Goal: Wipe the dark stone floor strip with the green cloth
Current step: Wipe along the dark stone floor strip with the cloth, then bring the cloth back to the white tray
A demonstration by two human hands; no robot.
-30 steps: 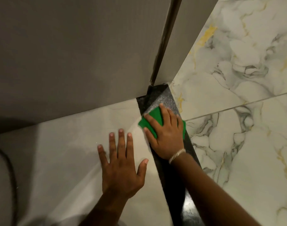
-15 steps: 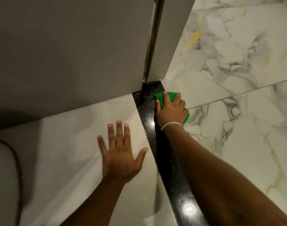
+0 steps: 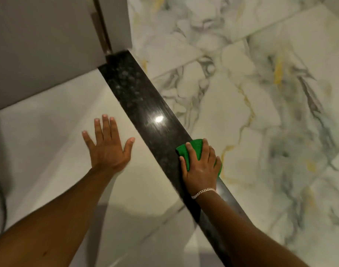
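My right hand (image 3: 200,168) presses flat on the green cloth (image 3: 193,151), pinning it to the dark stone strip (image 3: 145,105). My left hand (image 3: 107,145) lies spread on the pale tile (image 3: 49,132) beside it. Veined marble floor (image 3: 261,93) stretches beyond my right knuckles.

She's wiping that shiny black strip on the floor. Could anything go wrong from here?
Possibly. The cloth sits toward the strip's right edge, so its left side may get missed. The left hand bears flat on glossy tile and could slide. Smudges near the door frame may remain.
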